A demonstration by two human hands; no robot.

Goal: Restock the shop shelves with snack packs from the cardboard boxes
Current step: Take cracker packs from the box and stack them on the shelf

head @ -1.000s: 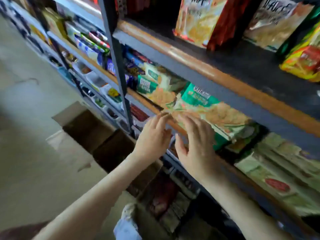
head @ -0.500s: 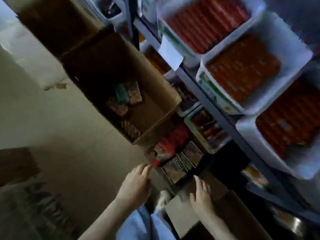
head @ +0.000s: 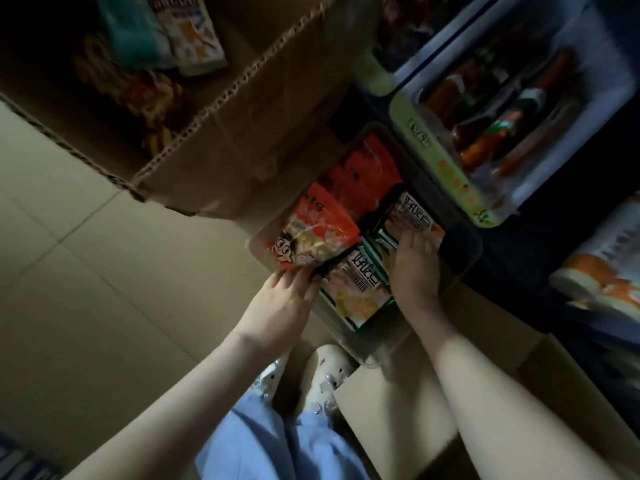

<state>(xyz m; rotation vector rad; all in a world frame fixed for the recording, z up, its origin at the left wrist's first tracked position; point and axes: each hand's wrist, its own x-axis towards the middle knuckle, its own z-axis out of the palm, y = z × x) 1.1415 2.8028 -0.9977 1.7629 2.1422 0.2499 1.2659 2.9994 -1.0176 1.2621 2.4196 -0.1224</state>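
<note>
A clear plastic bin (head: 367,355) on the floor holds orange-red snack packs (head: 320,226) and green snack packs (head: 360,292). My left hand (head: 282,303) reaches its near left side, with fingers and thumb pinching the lower edge of the front orange pack. My right hand (head: 415,268) lies over the green packs, fingers curled round the top of the front one. An open cardboard box (head: 242,133) stands just behind the bin, with a few mixed packs (head: 187,32) inside.
White shelf trays (head: 446,168) of red sausage sticks sit to the right on the lowest shelf. More bagged snacks (head: 602,271) lie at far right. A cardboard flap (head: 398,410) and my shoes (head: 320,372) are beside the bin. Tiled floor (head: 86,271) spreads left.
My view has dropped from the upper shelf to the floor. Both hands have left the shelved green pack and come down onto the packs in the clear bin.
</note>
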